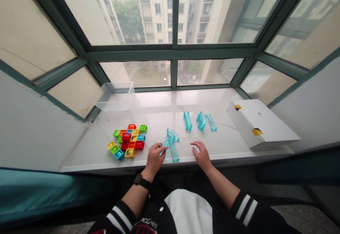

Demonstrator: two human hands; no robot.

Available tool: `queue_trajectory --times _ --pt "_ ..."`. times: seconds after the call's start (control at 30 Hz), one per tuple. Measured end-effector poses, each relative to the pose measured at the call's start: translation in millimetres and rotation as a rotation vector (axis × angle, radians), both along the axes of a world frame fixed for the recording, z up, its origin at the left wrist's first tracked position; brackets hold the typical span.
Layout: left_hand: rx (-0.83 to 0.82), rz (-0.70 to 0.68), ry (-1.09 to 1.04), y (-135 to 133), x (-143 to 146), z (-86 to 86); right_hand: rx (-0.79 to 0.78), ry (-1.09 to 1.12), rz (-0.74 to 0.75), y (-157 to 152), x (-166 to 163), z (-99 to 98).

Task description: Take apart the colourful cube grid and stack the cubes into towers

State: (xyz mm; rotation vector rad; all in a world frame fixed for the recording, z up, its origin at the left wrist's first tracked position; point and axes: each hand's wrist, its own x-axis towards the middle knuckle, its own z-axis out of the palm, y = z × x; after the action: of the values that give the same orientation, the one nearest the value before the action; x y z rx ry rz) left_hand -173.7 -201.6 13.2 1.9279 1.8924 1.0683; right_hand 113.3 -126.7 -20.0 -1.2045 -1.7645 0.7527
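Observation:
My left hand [156, 156], a dark watch on its wrist, pinches the left edge of a translucent blue toy track piece [170, 140]. That piece lies in a small overlapping group with a straight piece [174, 153] reaching toward the sill's front edge. Off to the right, my right hand [201, 153] hovers over the white sill with its fingers apart and nothing in them. Beyond it lie a straight blue track piece [187, 121], a curved track piece [202, 120] and a slimmer sloped one [211, 123].
Several coloured hollow toy blocks [127, 141] are clustered to the left. A clear plastic bin [115, 97] stands at the back left by the window. At the right sits a white box [261, 122] with black-and-yellow tabs. The white sill [159, 103] ends at a front edge near my body.

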Motion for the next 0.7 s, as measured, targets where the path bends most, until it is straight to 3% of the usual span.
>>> queue_trajectory --times 0.13,0.23,0.47,0.7 --pt "0.02 -0.074 0.018 6.0 21.9 7.6 -0.089 0.077 0.311 -20.1 -19.0 30.7" --pt "0.025 -0.133 0.025 11.3 37.3 14.4 -0.126 0.036 0.407 -23.4 -27.8 34.5" --pt "0.019 -0.225 -0.072 11.4 55.2 18.6 -0.16 0.018 0.335 -16.4 -23.1 20.2" --pt "-0.044 -0.213 -0.282 20.4 66.1 19.7 -0.192 -0.048 0.299 -6.6 -7.6 24.1"
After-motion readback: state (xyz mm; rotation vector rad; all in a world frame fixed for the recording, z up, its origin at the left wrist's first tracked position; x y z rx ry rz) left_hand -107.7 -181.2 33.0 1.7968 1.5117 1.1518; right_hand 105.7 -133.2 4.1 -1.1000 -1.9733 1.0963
